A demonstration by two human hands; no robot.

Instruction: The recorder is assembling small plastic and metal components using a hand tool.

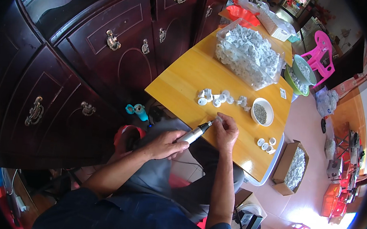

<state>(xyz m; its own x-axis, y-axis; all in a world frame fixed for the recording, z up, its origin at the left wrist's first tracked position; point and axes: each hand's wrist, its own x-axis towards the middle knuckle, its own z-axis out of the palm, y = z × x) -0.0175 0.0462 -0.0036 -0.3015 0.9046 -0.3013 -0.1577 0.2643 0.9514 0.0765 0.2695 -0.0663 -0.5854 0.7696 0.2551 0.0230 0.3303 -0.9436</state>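
Note:
My left hand (169, 145) is wrapped round a silver and black electric screwdriver (193, 134), which slants up to the right. Its tip meets a small white plastic part (219, 119) at the table's near edge. Pinched round that part are the fingers of my right hand (227, 133), which hide most of it. Beyond my hands lies a loose row of white plastic parts (217, 101), some round. A white bowl (271, 109) of small grey metal pieces, seemingly screws, stands to the right. Several more round white parts (260, 142) lie nearer, right of my right hand.
At the table's (181, 82) far end stands a clear bin (243, 78) heaped with white parts. A red tray (243, 13) and white basket (273, 27) sit behind it. Dark wooden cabinets (112, 35) line the left. A cardboard box (280, 171) of white parts is on the floor.

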